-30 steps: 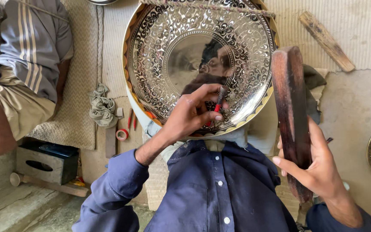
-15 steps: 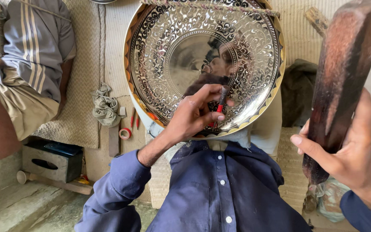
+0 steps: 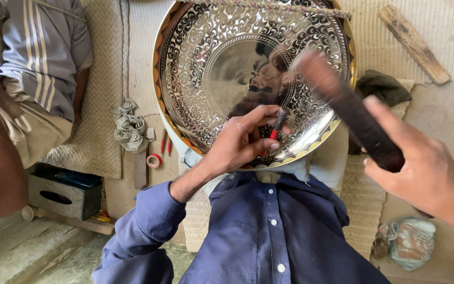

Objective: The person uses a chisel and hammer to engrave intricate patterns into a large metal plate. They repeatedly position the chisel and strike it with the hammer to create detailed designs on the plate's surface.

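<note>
Head view: our left hand (image 3: 240,144) pinches a chisel (image 3: 278,122) against the engraved tray (image 3: 195,68); above it our right hand (image 3: 421,171) clutches a wooden mallet (image 3: 348,108) — a glancing blow could scar the pattern.

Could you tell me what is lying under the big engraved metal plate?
The plate rests on the person's lap, over a pale cloth and the blue shirt. A woven mat lies beyond it. Whatever sits directly beneath its middle is covered.

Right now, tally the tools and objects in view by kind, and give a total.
Engraved metal platter: 1
Punch in left hand: 1
Dark mallet in right hand: 1
Wooden stick: 1
Tape roll: 1
Crumpled rag: 1
Dark box: 1
Total: 7
</note>
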